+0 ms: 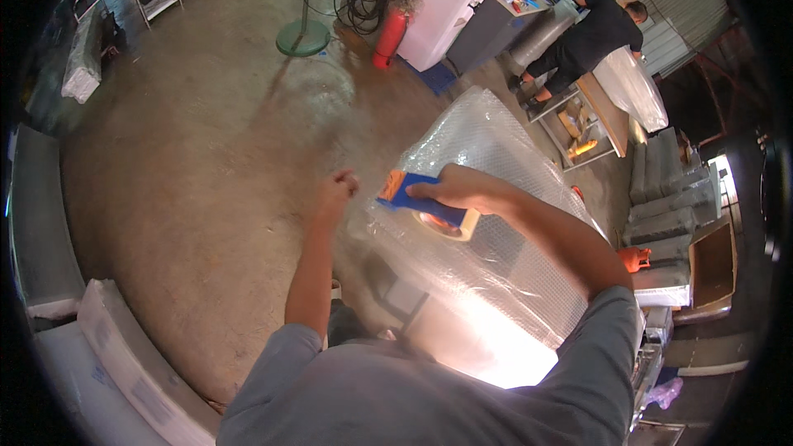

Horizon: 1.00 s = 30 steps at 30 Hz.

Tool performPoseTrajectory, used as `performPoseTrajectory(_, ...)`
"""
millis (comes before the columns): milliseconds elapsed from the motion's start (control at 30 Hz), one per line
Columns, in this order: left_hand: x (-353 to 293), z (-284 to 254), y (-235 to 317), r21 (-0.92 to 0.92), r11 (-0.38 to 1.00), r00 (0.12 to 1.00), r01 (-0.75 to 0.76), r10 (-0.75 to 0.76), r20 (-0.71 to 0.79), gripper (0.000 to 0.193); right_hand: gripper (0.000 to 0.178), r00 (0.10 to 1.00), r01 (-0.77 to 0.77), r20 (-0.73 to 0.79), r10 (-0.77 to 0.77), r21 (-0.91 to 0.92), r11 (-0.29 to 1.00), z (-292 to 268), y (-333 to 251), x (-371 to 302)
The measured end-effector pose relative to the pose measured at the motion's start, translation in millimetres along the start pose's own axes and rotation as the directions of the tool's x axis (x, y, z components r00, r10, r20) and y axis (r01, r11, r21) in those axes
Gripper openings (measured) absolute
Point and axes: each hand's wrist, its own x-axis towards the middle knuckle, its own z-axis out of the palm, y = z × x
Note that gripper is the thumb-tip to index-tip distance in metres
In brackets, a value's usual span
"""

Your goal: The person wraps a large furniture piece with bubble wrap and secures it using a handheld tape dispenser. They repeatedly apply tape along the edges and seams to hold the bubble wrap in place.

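Note:
My right hand (464,188) is wrapped round the blue handle of a tape dispenser (438,205), which has an orange front end and carries a roll of pale tape. It is held above a large bundle covered in clear bubble wrap (487,128). Left of the dispenser, my left hand (341,186) is in the air over the floor, its fingers curled together. Whether anything thin is pinched there does not show. Bright light glares off the lower part of the bundle, near my body.
A co-worker (591,41) leans over a wrapped piece on a workbench (607,111) at the far right. Beyond my bundle stand a water dispenser (442,16), a red fire extinguisher (390,37) and a green round stand base (302,38). Long wrapped packages (136,363) lie at the near left.

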Motion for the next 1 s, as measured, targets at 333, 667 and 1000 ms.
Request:
performPoseTrajectory(333, -16.7, 13.3, -51.0, -0.081, 0.992, 0.991, 0.101, -0.093, 0.097, 0.057, 0.051, 0.927, -0.271, 0.295, 0.233, 0.096, 0.958, -0.5, 6.5, -11.3)
performPoseTrajectory(667, -180.6, 118.1, 34.4, 0.407, 0.427, 0.577, -0.807, 0.719, 0.389, 0.045, 0.076, 0.847, -0.473, 0.096, 0.523, -0.314, 0.823, 5.3, 158.7, -124.5)
performPoseTrajectory(1000, -224.3, 183.7, -39.3, 0.542, -0.161, 0.462, -0.825, 0.362, 0.810, 0.061, 0.079, 0.870, -0.468, -0.042, 0.491, -0.387, 0.795, 21.4, 321.8, -230.8)
